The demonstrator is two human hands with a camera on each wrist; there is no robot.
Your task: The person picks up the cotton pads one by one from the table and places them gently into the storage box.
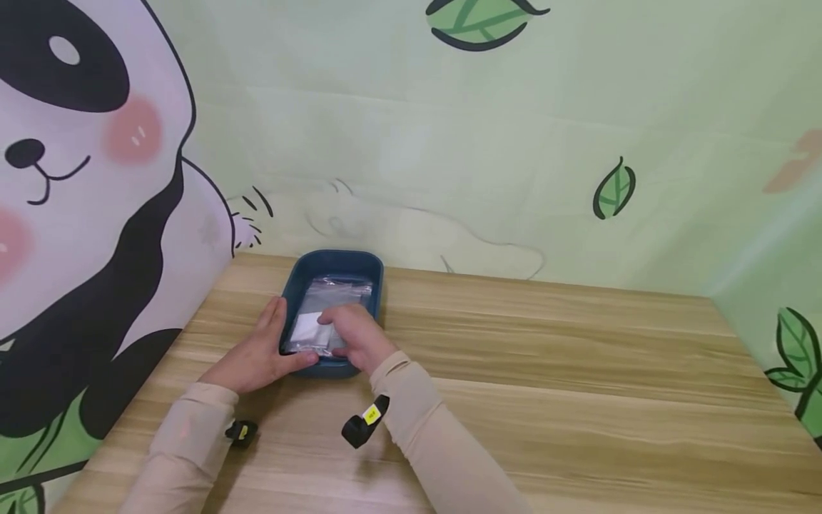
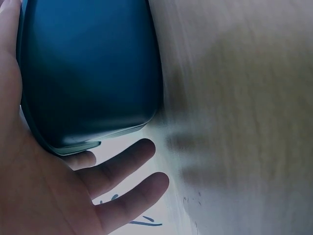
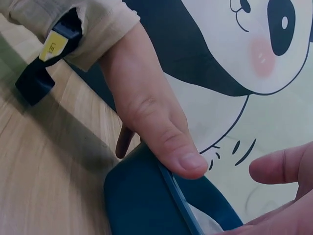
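Observation:
A dark blue rectangular tray (image 1: 349, 260) stands on the table, with clear plastic bags (image 1: 340, 291) and a white piece (image 1: 310, 328) in it. My left hand (image 1: 253, 360) holds the tray's near left corner. Its thumb lies over the rim, and its other fingers are outside the wall, spread apart in the left wrist view. My right hand (image 1: 362, 335) reaches over the tray's near right side, fingers low over the bags. In the right wrist view a gap shows between its digits; the lower fingertips are out of sight.
The wood-grain table (image 1: 546, 357) stretches to the right of the tray. Behind it hangs a pale green backdrop (image 1: 411, 135) with a printed panda (image 1: 148, 214) on the left. A black strap (image 1: 366, 425) with a yellow tag is at the right wrist.

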